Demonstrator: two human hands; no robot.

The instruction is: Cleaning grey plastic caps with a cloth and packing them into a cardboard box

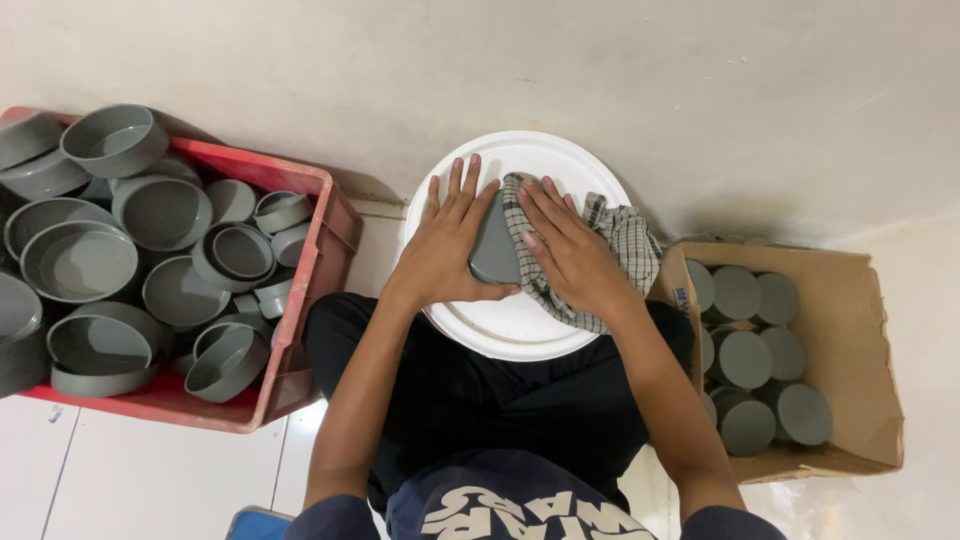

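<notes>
White lid (520,325) on lap, left hand (445,245) fingers flat steadying grey cap (495,248), right hand (575,255) pressing checked cloth (625,240) against it

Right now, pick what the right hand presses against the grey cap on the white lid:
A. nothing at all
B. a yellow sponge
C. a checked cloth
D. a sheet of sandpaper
C: the right hand lies flat on a checked cloth draped against the grey cap, which the left hand steadies on the white lid.
</notes>
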